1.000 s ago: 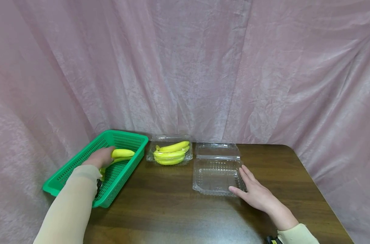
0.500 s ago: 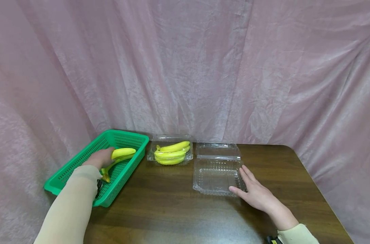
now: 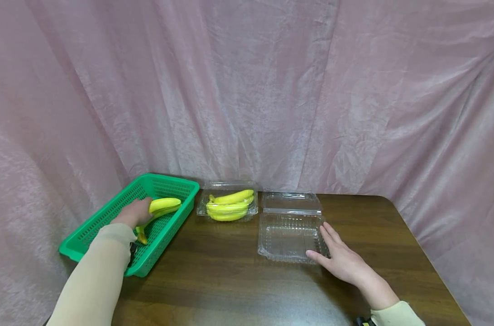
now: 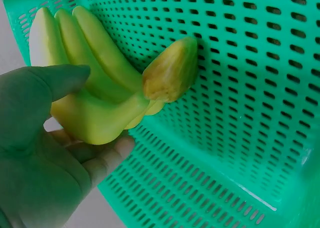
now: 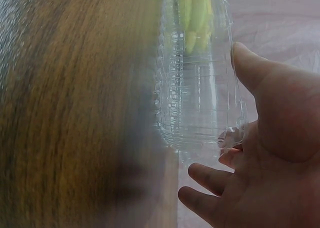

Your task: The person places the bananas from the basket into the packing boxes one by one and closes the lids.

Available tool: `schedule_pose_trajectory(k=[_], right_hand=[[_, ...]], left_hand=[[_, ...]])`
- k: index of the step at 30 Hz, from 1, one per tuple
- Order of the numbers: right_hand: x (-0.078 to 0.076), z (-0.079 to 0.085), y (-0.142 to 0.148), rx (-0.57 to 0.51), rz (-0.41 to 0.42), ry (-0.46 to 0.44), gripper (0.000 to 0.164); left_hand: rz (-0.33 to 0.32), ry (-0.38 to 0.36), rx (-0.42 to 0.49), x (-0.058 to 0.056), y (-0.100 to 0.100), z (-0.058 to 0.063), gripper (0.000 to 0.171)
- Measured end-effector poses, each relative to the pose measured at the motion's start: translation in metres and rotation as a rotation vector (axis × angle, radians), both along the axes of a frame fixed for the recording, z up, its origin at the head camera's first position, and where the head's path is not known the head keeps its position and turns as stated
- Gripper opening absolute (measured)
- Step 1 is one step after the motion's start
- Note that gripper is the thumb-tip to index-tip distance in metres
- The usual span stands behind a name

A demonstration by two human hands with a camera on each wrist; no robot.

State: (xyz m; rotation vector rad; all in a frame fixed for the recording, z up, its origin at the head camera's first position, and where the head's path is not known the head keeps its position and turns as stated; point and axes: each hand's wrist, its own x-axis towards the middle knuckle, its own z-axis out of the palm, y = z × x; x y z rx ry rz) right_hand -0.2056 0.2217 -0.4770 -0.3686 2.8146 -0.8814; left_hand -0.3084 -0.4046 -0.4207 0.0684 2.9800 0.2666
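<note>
Inside the green basket [image 3: 164,244] at the left, my left hand [image 3: 134,212] grips a bunch of yellow bananas [image 3: 165,205]. In the left wrist view the thumb [image 4: 70,80] lies over the bananas [image 4: 97,100] and the fingers curl beneath; their brownish stem end [image 4: 170,70] points toward the basket's slotted wall. My right hand [image 3: 344,261], fingers straight and spread, is at the right edge of a clear plastic clamshell box [image 3: 289,242] with its lid [image 3: 290,202] folded back. In the right wrist view the thumb [image 5: 247,63] is right at the box's rim.
A second clear clamshell box [image 3: 202,209] holding bananas [image 3: 228,208] stands at the back, between basket and unfolded box. All sit on a brown wooden table [image 3: 214,280]. A pink curtain [image 3: 271,90] hangs behind the table's back edge.
The held bunch has shifted slightly in the basket, and its stem end shows more below the left hand. The right hand has stayed at the box's edge.
</note>
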Motion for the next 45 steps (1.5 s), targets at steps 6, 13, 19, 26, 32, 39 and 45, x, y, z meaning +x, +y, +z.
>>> schedule_pose_trajectory(k=[6,13,19,26,32,39,45], right_hand=[[0.0,-0.001,0.0,-0.002,-0.001,-0.001,0.109],[-0.001,-0.001,0.0,-0.001,-0.005,0.0,0.109],[-0.001,-0.001,0.001,-0.006,-0.006,-0.006,0.11],[-0.001,-0.002,0.001,-0.008,-0.005,-0.006,0.109],[-0.002,-0.001,0.0,-0.005,-0.004,-0.007,0.108],[-0.002,0.0,0.001,-0.007,0.0,-0.006,0.109],[-0.001,-0.001,0.001,-0.009,-0.005,-0.007,0.107]], left_hand=[[-0.005,0.009,0.041,0.0,0.001,-0.004,0.048],[-0.022,0.039,0.025,-0.001,0.003,-0.007,0.049],[-0.006,0.029,0.031,-0.003,0.001,-0.013,0.055],[0.008,0.036,0.031,-0.01,-0.004,-0.025,0.062],[0.017,0.059,0.021,-0.013,-0.006,-0.03,0.067],[0.023,0.061,0.034,-0.012,-0.003,-0.027,0.066],[0.046,0.044,0.049,-0.01,-0.005,-0.025,0.068]])
